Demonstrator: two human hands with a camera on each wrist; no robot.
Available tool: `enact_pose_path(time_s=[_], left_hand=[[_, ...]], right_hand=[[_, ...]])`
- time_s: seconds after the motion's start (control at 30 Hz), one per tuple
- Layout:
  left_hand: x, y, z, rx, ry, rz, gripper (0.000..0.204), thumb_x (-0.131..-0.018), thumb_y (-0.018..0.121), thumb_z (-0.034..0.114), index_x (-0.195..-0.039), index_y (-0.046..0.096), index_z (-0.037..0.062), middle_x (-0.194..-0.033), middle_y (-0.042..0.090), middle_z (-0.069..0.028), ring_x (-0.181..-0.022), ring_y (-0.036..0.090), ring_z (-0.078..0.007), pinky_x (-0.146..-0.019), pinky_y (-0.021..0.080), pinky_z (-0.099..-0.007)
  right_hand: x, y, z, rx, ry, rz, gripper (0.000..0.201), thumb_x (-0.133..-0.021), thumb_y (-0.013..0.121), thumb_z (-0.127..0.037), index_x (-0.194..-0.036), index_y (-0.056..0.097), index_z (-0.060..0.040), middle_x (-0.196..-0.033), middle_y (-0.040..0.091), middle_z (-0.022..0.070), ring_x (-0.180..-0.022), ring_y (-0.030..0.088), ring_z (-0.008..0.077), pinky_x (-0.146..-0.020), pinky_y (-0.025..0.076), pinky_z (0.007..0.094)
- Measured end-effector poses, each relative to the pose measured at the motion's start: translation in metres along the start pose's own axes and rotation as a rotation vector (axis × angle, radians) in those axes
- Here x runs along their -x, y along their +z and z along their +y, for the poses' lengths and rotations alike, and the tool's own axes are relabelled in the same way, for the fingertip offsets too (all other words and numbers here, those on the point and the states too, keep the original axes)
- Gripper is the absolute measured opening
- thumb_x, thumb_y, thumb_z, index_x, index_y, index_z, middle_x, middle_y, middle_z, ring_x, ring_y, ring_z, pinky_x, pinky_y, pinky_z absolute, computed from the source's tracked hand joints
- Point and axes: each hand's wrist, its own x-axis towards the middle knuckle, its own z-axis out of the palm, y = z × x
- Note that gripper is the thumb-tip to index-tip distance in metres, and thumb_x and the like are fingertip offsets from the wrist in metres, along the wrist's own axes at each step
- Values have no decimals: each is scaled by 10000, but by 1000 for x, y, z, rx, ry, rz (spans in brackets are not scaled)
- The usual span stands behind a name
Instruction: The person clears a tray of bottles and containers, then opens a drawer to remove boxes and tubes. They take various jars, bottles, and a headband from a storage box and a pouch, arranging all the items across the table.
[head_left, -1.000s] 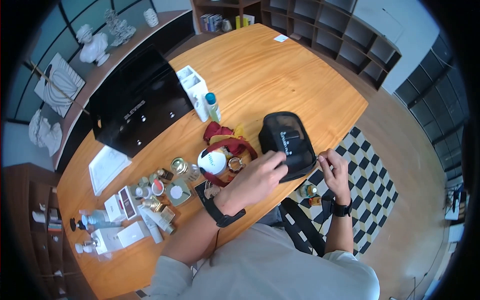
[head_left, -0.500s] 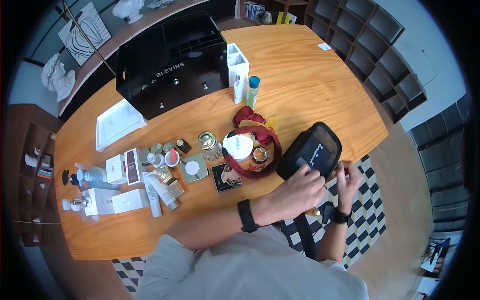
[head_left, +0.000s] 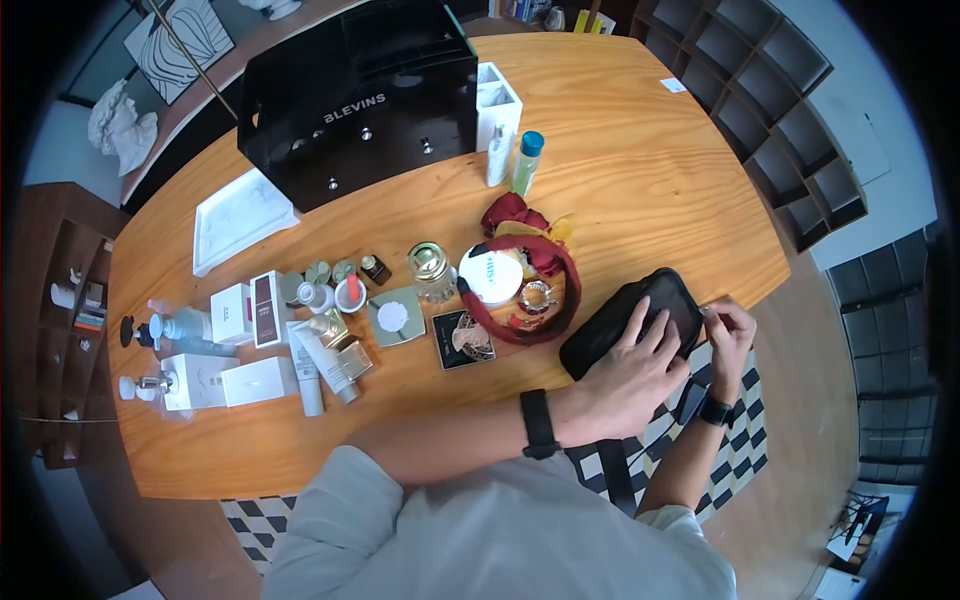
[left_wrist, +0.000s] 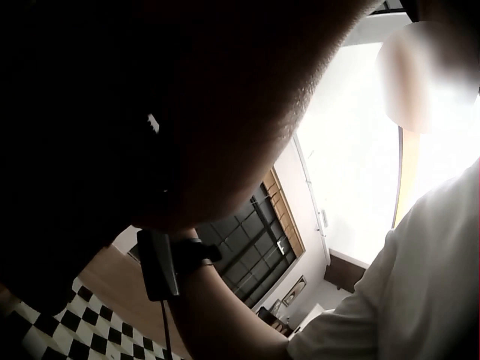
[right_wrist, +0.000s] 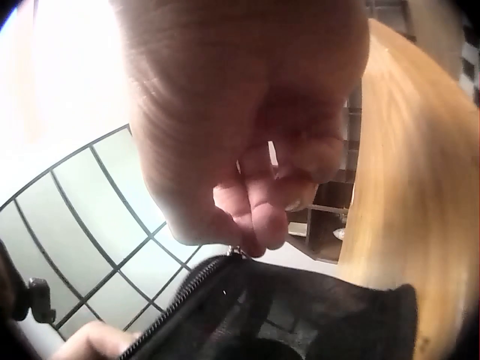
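Note:
A black mesh zip pouch (head_left: 608,318) sits at the front right edge of the table. My left hand (head_left: 632,380) lies over it from the near side, fingers spread and fairly straight across its top; the thumb is hidden. At the pouch's right corner, my right hand (head_left: 733,335) pinches the small metal zipper pull (right_wrist: 235,250) between thumb and finger. The right wrist view shows the toothed zipper (right_wrist: 176,304) running along the pouch's edge, away from those fingertips. In the left wrist view the hand's work is dark and hidden.
Left of the pouch lie a dark red headband (head_left: 572,300), a round white container (head_left: 490,275) and a glass jar (head_left: 430,270). Several bottles, tubes and boxes crowd the table's left. A black BLEVINS box (head_left: 360,110) stands behind, beside a green bottle with blue cap (head_left: 526,165).
The left hand's fingers have gone from curled to spread over the pouch, whose top now leans flatter. The right hand still pinches at its right corner. The head view has swung.

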Motion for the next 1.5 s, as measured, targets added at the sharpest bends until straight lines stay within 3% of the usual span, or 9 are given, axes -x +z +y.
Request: enact_pose_path(time_s=[0.37,0.5,0.53,0.67,0.83,0.87,0.97,1.13,1.5], left_hand=[[10,10,-7,140,82,-72,450,-863,813,219,-1202,666,-37,-1416,621,-303,-1463,515,-453,-1266,219,-749],[6,-4,-4,122,41,-8,359,-951,771,283,-1132,701,-19,-1379,639,-296,-1419,538,-452,-1256,298,-698],[5,-4,-4,26,72,101,302,-948,775,276,-1055,722,-1,-1226,674,-238,-1278,602,-404,-1134,448,-603],[-18,-27,-14,-70,63,153,214,-906,792,237,-938,731,34,-996,609,-115,-1030,593,-299,-832,464,-446],[-69,-20,-87,124,39,84,280,-972,685,96,-1240,748,41,-1387,656,-183,-1311,595,-396,-1019,494,-522],[-79,-26,-98,180,14,-142,318,-995,639,63,-1296,743,49,-1443,652,-213,-1308,620,-412,-1048,504,-519],[-93,-30,-103,324,-29,-357,292,-994,626,48,-1257,751,30,-1272,720,-241,-1174,681,-425,-1000,536,-493],[-78,-47,-118,346,-173,-85,134,-986,686,66,-994,750,-52,-928,760,-258,-891,738,-450,-782,580,-482],[-76,-42,-134,301,-43,-90,248,-950,704,-34,-1190,766,-14,-1070,776,-243,-1037,738,-436,-916,574,-491]], right_hand=[[-124,75,1,-146,31,-690,159,-1028,730,-140,-1116,753,-10,-978,721,-26,-933,644,70,-819,540,268],[-97,49,-28,-9,82,-344,284,-1117,652,-298,-1132,738,-28,-944,701,-25,-788,617,54,-677,508,246],[-85,38,-27,-18,157,-265,331,-1130,626,-349,-1131,733,-36,-924,688,-26,-739,598,47,-623,484,233],[-13,15,-23,7,260,-207,413,-1098,666,-453,-1177,748,-56,-860,691,-11,-714,617,82,-594,495,264],[23,52,-59,206,140,-53,250,-968,827,-156,-1130,757,20,-935,720,82,-845,673,155,-689,550,318],[21,53,-62,203,90,-66,224,-975,816,-129,-1130,760,23,-950,723,87,-850,674,153,-702,551,316],[4,51,-58,192,39,-149,189,-979,813,-99,-1117,768,23,-951,741,81,-852,681,141,-730,554,308],[-29,54,-47,129,105,-86,172,-967,837,-105,-1084,768,0,-870,773,30,-813,685,97,-756,559,293],[-56,57,-52,196,-58,-282,181,-951,848,-112,-1086,808,2,-926,791,71,-795,689,105,-746,567,290]])
